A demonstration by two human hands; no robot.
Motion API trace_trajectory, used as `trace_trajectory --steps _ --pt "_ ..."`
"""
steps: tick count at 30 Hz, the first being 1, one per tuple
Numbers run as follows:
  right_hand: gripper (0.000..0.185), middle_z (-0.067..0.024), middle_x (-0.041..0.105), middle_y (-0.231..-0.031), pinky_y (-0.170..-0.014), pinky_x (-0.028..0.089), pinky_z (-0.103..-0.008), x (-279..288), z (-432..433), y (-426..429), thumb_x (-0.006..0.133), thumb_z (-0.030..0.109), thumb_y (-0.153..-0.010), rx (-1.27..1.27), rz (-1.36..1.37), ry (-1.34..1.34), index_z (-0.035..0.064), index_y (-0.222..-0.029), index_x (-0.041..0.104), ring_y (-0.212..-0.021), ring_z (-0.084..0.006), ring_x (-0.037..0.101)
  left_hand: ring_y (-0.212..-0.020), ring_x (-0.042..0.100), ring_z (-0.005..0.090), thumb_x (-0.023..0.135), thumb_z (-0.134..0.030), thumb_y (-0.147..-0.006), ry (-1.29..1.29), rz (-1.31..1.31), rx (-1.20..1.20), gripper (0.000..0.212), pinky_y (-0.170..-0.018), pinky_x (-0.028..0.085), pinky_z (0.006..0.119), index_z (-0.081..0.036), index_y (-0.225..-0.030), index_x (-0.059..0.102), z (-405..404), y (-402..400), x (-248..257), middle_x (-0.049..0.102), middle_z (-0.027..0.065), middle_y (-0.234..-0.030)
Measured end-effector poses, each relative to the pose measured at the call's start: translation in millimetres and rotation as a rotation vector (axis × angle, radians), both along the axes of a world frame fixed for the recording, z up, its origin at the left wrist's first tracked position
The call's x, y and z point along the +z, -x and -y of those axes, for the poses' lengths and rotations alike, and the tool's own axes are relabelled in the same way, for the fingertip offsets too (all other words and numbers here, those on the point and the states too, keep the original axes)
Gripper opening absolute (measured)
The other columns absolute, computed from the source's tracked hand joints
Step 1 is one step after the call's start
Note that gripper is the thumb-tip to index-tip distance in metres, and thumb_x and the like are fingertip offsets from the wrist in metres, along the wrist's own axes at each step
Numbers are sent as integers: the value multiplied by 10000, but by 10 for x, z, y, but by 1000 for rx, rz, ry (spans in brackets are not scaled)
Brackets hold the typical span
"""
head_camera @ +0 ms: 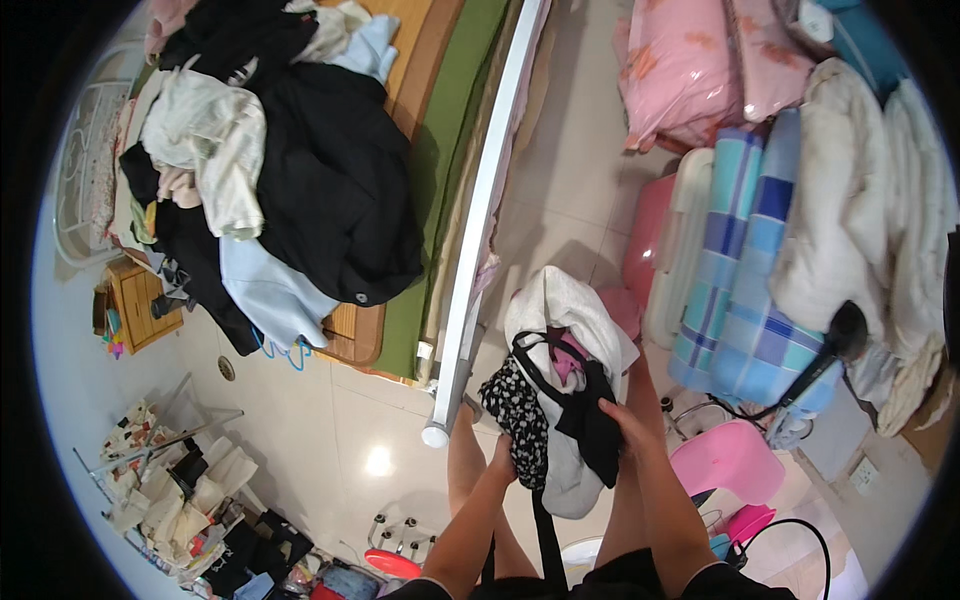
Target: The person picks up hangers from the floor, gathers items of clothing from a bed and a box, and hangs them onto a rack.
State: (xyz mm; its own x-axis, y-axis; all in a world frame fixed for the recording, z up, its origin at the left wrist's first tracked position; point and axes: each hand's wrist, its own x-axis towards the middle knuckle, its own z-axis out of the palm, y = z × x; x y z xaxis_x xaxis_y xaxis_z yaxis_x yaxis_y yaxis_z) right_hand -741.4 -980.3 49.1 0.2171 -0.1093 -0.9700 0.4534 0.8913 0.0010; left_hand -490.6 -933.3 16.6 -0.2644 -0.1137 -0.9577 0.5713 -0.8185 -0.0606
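Before my body I hold up a bundle of clothes between both hands. My left hand point(505, 459) grips its left side, at a black garment with white floral print point(519, 420). On the other side my right hand point(626, 427) is closed on a black garment point(592, 420), thumb on top. A light grey-white garment point(551, 300) makes up the back and underside of the bundle, and a bit of pink fabric point(568, 358) shows in its middle. A black strap point(547, 536) hangs below. Most fingers are hidden by the cloth.
To the left, a bed with a green edge point(450, 135) and white rail point(487, 187) bears a heap of clothes point(330, 180). At right are folded blue checked bedding point(757, 300), a pink plastic-wrapped pack point(682, 75) and a pink basin point(727, 461). A loaded rack point(172, 495) stands lower left.
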Motion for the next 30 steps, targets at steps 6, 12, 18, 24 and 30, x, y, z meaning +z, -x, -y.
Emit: trace_trajectory --steps 6,12,18,24,30 --pt "797 -132 446 -1261 -972 340 -326 567 332 20 667 437 -722 -86 -73 320 32 -1318 326 -1126 -237 465 -938 574 238 428 -390 -831 71 -2 113 459 -836 467 392 -67 -1147 508 120 175 425 591 85 -1041" --pt "807 -80 420 -1287 -997 295 -319 -740 296 204 694 415 -708 9 -44 63 70 -1336 325 -1157 -223 416 -986 553 247 349 -401 -878 -35 68 158 460 -871 439 390 -73 -1158 509 286 392 -286 580 88 -1076" --pt "812 -68 370 -1325 -996 291 -303 -1612 398 166 672 351 -756 -6 -334 477 80 -1380 230 -1188 -207 375 -1094 494 264 367 -438 -877 -53 94 146 536 -949 376 390 -41 -1223 464 271 611 -1262 532 101 -1175" --pt "957 -139 186 -1425 -1045 187 -321 -2310 246 266 688 398 -723 530 -884 436 32 -1397 115 -1295 -235 220 -1097 485 253 378 -436 -873 -99 111 163 532 -955 365 385 -58 -1240 448 87 840 -1943 515 82 -1195" --pt "1023 -155 186 -1415 -1038 221 -338 -2757 414 414 756 415 -637 394 -598 419 30 -1381 169 -1298 -253 220 -1136 454 277 376 -470 -868 -207 69 234 554 -984 343 405 -84 -1261 429 100 951 -2089 493 85 -1232"
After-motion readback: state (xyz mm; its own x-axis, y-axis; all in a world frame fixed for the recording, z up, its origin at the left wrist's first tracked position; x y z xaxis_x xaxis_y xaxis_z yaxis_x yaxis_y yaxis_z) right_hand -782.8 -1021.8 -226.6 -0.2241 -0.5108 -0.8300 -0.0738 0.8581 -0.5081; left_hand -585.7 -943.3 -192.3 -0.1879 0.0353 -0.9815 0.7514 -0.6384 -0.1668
